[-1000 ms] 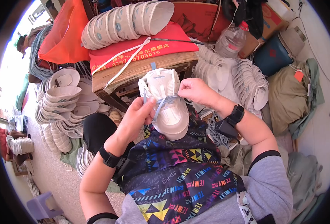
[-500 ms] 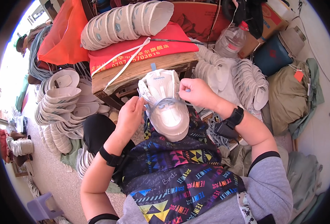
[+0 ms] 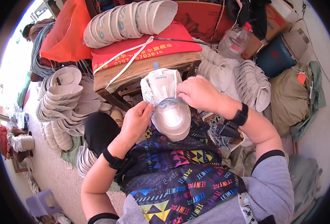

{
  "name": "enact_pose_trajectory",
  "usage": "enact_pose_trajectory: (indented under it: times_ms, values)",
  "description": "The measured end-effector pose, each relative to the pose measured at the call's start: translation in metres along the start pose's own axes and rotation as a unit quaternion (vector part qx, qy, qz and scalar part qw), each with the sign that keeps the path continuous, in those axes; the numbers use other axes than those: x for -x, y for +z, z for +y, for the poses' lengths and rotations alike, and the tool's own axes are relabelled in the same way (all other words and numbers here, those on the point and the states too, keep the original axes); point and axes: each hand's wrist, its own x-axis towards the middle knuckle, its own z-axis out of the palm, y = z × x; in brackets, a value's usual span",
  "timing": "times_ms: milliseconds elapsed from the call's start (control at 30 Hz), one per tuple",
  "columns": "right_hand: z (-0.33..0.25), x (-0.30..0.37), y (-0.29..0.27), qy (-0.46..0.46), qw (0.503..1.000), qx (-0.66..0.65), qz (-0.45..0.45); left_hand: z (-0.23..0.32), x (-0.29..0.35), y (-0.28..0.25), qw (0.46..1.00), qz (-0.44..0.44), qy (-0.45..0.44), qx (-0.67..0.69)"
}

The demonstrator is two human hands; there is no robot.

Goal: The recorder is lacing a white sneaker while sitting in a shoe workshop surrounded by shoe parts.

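A white shoe upper [image 3: 172,121] rests on my lap, its toe toward me and its tongue leaning against the wooden bench. Grey-blue shoelace [image 3: 168,101] crosses it low down, just above the toe area. My left hand [image 3: 137,121] pinches the lace at the upper's left edge. At the right edge my right hand [image 3: 200,95] has its fingers curled in, closed on the lace there; its fingertips are partly hidden.
The wooden bench [image 3: 146,67] ahead carries a red cloth bag [image 3: 180,35] and a row of nested shoe uppers [image 3: 127,22]. More stacked uppers [image 3: 62,99] lie left, others [image 3: 252,86] right. A plastic bottle [image 3: 234,41] and olive sack [image 3: 288,97] stand farther right.
My left hand has moved right, closer over the upper's edge. The right hand has turned and dropped slightly toward the lace. The loose lace loop over the upper looks drawn in.
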Motion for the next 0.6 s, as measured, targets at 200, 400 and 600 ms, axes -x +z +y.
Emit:
enact_pose_trajectory:
  times_ms: [200,400,600]
  values:
    - [-0.001,-0.017,-0.014,-0.288,0.932,0.204,0.087,-0.014,-0.006,0.004,0.999,-0.005,-0.009,0.045]
    - [0.015,-0.04,-0.031,-0.342,0.909,0.224,-0.079,-0.023,-0.013,0.01,0.994,0.026,0.066,0.082]
    - [0.029,-0.04,-0.028,-0.379,0.897,0.217,-0.071,-0.007,-0.017,0.003,0.97,-0.034,-0.044,0.237]
